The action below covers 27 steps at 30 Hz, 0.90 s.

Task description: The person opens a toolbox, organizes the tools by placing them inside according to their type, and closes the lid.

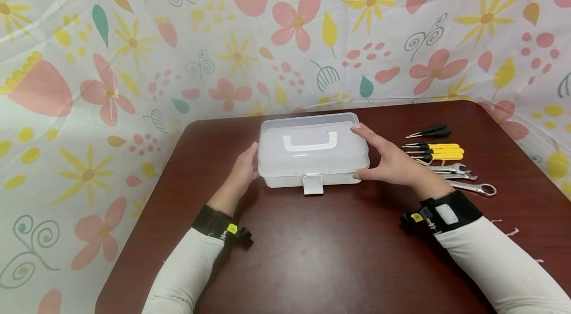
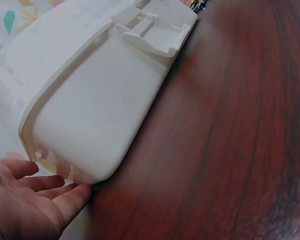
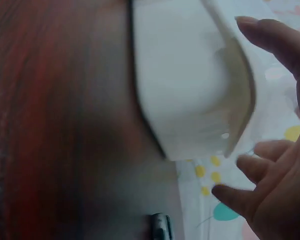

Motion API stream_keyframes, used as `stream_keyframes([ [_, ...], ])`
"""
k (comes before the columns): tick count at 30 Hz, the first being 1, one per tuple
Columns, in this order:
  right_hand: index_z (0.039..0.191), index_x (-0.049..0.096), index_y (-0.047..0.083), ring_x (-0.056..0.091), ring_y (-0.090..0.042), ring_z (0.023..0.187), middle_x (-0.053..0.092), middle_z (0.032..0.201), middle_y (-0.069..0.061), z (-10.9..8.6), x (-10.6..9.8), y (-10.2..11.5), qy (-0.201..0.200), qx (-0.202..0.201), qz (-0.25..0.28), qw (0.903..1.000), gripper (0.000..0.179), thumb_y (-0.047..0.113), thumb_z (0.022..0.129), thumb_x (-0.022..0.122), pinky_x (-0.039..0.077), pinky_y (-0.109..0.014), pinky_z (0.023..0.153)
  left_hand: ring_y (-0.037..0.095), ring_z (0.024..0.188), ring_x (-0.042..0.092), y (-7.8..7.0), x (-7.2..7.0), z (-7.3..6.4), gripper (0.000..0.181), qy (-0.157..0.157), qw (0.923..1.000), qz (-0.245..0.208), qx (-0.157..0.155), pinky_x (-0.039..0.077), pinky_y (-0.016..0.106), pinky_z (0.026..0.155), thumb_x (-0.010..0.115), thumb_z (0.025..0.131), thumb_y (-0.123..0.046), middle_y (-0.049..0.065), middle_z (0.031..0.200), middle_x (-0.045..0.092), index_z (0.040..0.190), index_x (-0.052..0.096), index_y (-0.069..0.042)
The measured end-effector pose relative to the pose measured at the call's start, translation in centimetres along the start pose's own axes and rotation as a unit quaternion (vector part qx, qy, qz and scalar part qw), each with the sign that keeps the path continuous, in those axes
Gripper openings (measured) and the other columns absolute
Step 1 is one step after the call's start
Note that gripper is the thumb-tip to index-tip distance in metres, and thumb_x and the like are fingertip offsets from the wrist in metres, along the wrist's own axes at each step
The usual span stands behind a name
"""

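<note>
A white plastic toolbox (image 1: 314,150) with a translucent lid stands upright on the table, its lid down and its carry handle (image 1: 311,142) folded flat on top. At the front, the latch (image 1: 313,184) sticks outward, unfastened. My left hand (image 1: 243,168) is at the box's left end; in the left wrist view its nearly straight fingertips (image 2: 77,192) touch the lower corner. My right hand (image 1: 390,160) is spread beside the right end, thumb toward the front and fingers toward the back. In the right wrist view, a gap shows between those fingers (image 3: 255,167) and the box.
To the right lie black-handled screwdrivers (image 1: 434,130), yellow-handled screwdrivers (image 1: 446,151) and several wrenches (image 1: 479,188), partly behind my right hand. Small white scraps (image 1: 513,231) are near the right sleeve. A floral curtain (image 1: 294,56) hangs behind the dark red table (image 1: 312,254).
</note>
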State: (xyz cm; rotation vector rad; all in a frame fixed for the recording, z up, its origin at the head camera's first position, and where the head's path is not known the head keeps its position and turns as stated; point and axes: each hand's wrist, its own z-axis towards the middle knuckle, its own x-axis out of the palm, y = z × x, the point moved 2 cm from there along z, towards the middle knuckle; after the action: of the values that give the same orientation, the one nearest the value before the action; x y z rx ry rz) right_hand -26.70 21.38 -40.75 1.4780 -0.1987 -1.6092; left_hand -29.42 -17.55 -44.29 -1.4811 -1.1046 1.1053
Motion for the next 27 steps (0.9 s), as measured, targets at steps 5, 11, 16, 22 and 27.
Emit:
stream_keyframes([
  [5, 0.163, 0.027, 0.034, 0.042, -0.033, 0.147, 0.035, 0.166, -0.013, -0.1, 0.2, -0.6, 0.001, 0.014, 0.004, 0.9999, 0.111, 0.030, 0.075, 0.094, 0.039, -0.062, 0.115, 0.026, 0.150, 0.043, 0.1, 0.1, 0.3, 0.067, -0.006, 0.9999, -0.012, 0.004, 0.044, 0.051, 0.117, 0.033, 0.104, -0.066, 0.003, 0.160, 0.046, 0.156, 0.044, -0.025],
  [11, 0.164, 0.021, 0.038, 0.051, -0.027, 0.140, 0.042, 0.162, -0.012, -0.1, 0.2, -0.8, 0.018, 0.023, -0.002, 0.9996, 0.116, 0.032, 0.074, 0.095, 0.046, -0.028, 0.111, 0.025, 0.142, 0.050, 0.3, 0.5, 0.5, 0.056, -0.020, 0.9993, -0.018, 0.025, 0.048, 0.055, 0.112, 0.033, 0.106, -0.064, 0.003, 0.150, 0.053, 0.152, 0.047, -0.036],
  [16, 0.164, 0.019, 0.039, 0.045, -0.031, 0.146, 0.037, 0.166, -0.012, 0.0, 0.2, -1.1, 0.024, 0.020, -0.002, 0.9995, 0.117, 0.031, 0.075, 0.094, 0.043, -0.051, 0.118, 0.027, 0.140, 0.049, 0.4, 0.6, 0.3, 0.049, -0.020, 0.9988, -0.003, 0.045, 0.048, 0.058, 0.110, 0.028, 0.109, -0.058, 0.001, 0.153, 0.050, 0.155, 0.039, -0.047],
  [22, 0.165, 0.013, 0.040, 0.035, -0.036, 0.151, 0.027, 0.171, -0.009, -0.1, 0.1, -1.4, 0.029, 0.028, -0.016, 0.9991, 0.120, 0.037, 0.075, 0.093, 0.032, -0.067, 0.119, 0.029, 0.145, 0.043, 0.4, 0.6, 0.3, 0.052, -0.019, 0.9991, 0.004, 0.037, 0.043, 0.062, 0.114, 0.026, 0.110, -0.055, 0.001, 0.160, 0.043, 0.158, 0.038, -0.040],
  [27, 0.164, 0.007, 0.045, 0.031, -0.033, 0.154, 0.021, 0.173, -0.003, -0.3, -0.2, -1.7, 0.039, 0.046, -0.017, 0.9980, 0.124, 0.040, 0.075, 0.093, 0.030, -0.066, 0.121, 0.028, 0.149, 0.039, 0.4, 0.6, 0.1, 0.061, -0.006, 0.9993, 0.013, 0.034, 0.038, 0.060, 0.119, 0.024, 0.108, -0.061, 0.004, 0.161, 0.041, 0.161, 0.034, -0.032],
])
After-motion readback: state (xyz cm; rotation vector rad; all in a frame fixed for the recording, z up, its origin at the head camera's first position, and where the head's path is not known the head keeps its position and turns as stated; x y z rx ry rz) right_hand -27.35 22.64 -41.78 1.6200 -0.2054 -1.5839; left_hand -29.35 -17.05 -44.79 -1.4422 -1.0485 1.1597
